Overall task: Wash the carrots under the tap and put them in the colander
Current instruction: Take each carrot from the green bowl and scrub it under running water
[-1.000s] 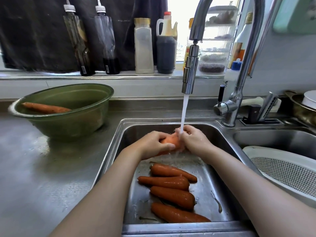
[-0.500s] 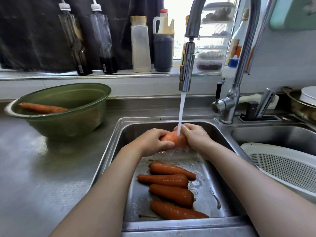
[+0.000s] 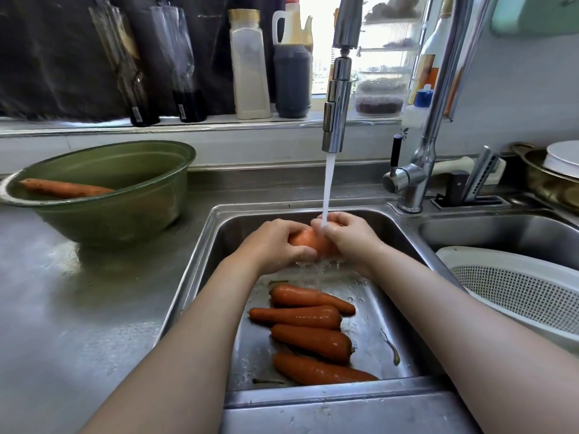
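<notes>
Four wet carrots (image 3: pixel 308 335) lie in the sink (image 3: pixel 416 349). Beyond, left hand (image 3: pixel 275 245) and right hand (image 3: pixel 351 238) close around one carrot (image 3: pixel 308 241) beneath the tap (image 3: pixel 336 117) stream: stiff, probably slippery, best gripped at its thick end; the white colander (image 3: pixel 520 286) stands right, empty as far as visible

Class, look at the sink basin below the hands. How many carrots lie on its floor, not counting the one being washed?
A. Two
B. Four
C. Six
B. Four carrots lie side by side on the sink floor, while both hands hold a fifth under the tap's stream.
</notes>
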`<state>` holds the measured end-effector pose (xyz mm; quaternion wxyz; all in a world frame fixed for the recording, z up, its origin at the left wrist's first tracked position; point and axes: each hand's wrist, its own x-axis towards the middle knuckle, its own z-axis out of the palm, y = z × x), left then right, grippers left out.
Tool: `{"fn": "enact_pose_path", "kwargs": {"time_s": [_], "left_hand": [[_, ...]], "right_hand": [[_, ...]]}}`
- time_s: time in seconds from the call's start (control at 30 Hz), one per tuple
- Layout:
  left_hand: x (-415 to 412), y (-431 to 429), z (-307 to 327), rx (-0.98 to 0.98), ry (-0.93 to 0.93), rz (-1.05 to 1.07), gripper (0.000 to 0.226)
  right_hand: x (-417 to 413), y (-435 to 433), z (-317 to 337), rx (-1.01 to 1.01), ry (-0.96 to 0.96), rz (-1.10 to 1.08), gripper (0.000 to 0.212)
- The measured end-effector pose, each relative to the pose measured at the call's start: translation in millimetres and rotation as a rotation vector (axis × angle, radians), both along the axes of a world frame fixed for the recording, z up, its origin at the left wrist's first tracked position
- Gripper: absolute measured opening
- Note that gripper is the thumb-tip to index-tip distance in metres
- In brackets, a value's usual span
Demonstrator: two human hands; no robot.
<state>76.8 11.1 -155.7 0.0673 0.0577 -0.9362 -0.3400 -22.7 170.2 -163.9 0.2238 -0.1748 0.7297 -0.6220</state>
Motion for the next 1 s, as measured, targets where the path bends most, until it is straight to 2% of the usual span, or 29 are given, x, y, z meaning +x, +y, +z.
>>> {"fn": "enact_pose_path", "kwargs": {"time_s": [0.1, 0.17, 0.37, 0.47, 0.57, 0.67, 0.73, 0.8, 0.87, 1.0], "left_hand": [[1.7, -3.7, 1.8, -0.029, 0.003, 0.019, 0.052], [3.8, -4.8, 3.7, -0.041, -0.024, 0.021, 0.055], [8.1, -12.2, 6.6, -0.051, -0.048, 0.013, 0.055], [10.4, -12.8, 9.1, -0.013, -0.042, 0.005, 0.055], [7.2, -7.2, 10.6, -0.029, -0.027, -0.018, 0.056], [3.2, -4.6, 11.6, -0.078, -0.003, -0.019, 0.052], [3.5, -6.1, 12.1, -0.098, -0.002, -0.003, 0.052], [4.9, -8.2, 11.5, -0.097, -0.021, 0.010, 0.057], [5.6, -7.9, 11.4, -0.108, -0.028, 0.004, 0.057], [5.8, 1.0, 15.9, -0.140, 0.002, 0.001, 0.054]], "right_hand": [[-6.1, 9.9, 0.2, -0.041, -0.128, 0.196, 0.059], [-9.8, 12.0, -2.9, -0.034, -0.150, 0.248, 0.066], [-15.2, 14.7, -2.2, 0.005, -0.115, 0.358, 0.038], [-15.5, 18.1, 2.3, 0.014, -0.060, 0.338, 0.038], [-5.0, 10.8, 2.6, 0.084, 0.134, 0.145, 0.045], [-5.9, 4.1, 2.4, 0.086, 0.189, 0.019, 0.052], [-15.7, 8.6, 4.8, 0.108, 0.119, 0.119, 0.047], [-20.9, 18.0, 8.0, 0.061, -0.011, 0.282, 0.033], [-21.8, 23.3, 6.4, 0.056, -0.027, 0.319, 0.033], [-10.6, 9.9, 2.7, 0.150, 0.239, 0.066, 0.049]]}}
